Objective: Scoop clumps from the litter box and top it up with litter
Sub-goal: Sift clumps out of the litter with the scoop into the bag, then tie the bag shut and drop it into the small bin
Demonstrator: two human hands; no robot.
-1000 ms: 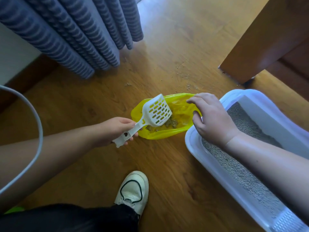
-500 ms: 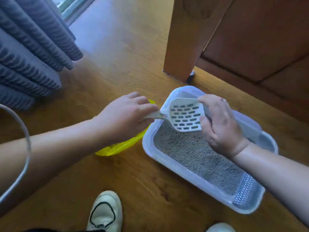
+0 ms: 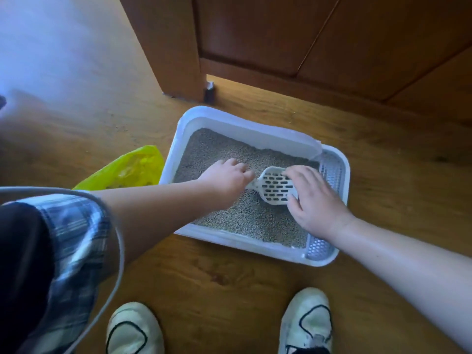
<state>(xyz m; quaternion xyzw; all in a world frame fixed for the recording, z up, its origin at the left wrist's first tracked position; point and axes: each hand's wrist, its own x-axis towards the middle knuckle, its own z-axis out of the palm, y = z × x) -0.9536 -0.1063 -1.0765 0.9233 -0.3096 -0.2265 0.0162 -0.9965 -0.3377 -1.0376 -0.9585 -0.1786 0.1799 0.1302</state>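
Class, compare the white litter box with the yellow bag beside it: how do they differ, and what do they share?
The litter box is white, stiff-walled and rectangular; the yellow bag is crumpled and shapeless. The litter box holds grey litter and the scoop; the yellow bag lies beside it, without the scoop. Both rest on the wooden floor.

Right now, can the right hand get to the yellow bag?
Probably not directly. The right hand holds the litter scoop by its head, over the litter box; the yellow bag lies beyond the left wall, and the left hand, gripping the handle, crosses between.
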